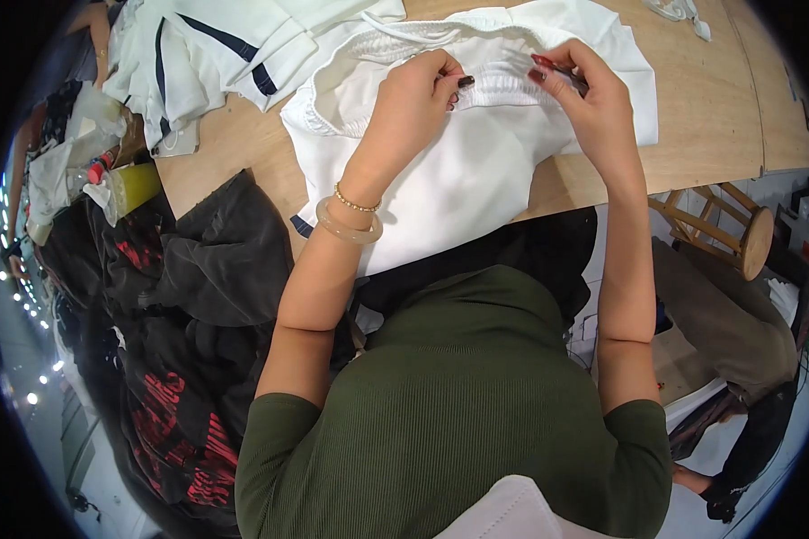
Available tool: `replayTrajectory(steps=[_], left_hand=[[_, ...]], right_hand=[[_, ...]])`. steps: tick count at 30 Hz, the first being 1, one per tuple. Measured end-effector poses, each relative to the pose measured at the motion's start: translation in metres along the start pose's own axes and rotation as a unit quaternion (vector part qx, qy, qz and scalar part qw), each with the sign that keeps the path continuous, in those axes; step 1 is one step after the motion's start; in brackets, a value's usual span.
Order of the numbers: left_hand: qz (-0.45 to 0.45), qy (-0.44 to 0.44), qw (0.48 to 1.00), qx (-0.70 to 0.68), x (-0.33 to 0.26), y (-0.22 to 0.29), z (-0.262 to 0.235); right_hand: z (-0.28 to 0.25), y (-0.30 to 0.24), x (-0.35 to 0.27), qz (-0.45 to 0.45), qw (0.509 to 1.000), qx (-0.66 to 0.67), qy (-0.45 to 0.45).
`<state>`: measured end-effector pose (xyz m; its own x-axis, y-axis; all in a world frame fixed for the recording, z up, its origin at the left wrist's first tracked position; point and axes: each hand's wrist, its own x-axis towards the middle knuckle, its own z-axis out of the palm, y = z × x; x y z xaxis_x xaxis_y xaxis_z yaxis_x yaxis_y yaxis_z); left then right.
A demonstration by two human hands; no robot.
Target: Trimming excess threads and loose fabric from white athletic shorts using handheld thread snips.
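White elastic-waist pants (pixel 458 180) lie across the table, their gathered waistband turned toward me and a white drawstring showing at the far side. With thumb and fingers pinched, my left hand (pixel 413 99) grips the near part of the waistband. Just to its right, my right hand (pixel 593 94) is closed around a small dark and red tool (pixel 562 68), which looks like thread snips. My fingers hide most of that tool, so its exact kind is unclear. Its end is over the waistband; I cannot tell whether it touches the cloth.
Another white garment with navy stripes (pixel 211 54) lies at the far left of the wooden table (pixel 719 99). Dark clothes with red print (pixel 180 404) are heaped at my left, below a yellow drink cup (pixel 137 187). A wooden stool (pixel 753 242) and a person's arm (pixel 692 479) are at the right.
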<state>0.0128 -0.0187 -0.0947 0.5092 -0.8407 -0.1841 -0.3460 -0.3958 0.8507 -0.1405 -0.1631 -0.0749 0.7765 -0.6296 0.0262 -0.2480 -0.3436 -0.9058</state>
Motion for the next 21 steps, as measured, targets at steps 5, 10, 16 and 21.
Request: replayTrajectory(steps=[5,10,16,21], left_hand=[[0.012,0.008,1.0,0.001,-0.001,-0.005,0.002],[0.012,0.008,1.0,0.0,-0.001,-0.003,0.002],[0.012,0.011,1.0,-0.005,-0.001,-0.003,0.003],[0.035,0.043,0.998,-0.027,0.0,-0.008,0.007]], right_hand=[[0.005,-0.014,-0.011,-0.108,0.968,-0.225,0.012],[0.014,-0.017,-0.01,-0.161,0.946,-0.283,0.011],[0.019,-0.021,-0.006,-0.175,0.932,-0.317,-0.011],[0.022,-0.023,-0.005,-0.176,0.928,-0.328,-0.024]])
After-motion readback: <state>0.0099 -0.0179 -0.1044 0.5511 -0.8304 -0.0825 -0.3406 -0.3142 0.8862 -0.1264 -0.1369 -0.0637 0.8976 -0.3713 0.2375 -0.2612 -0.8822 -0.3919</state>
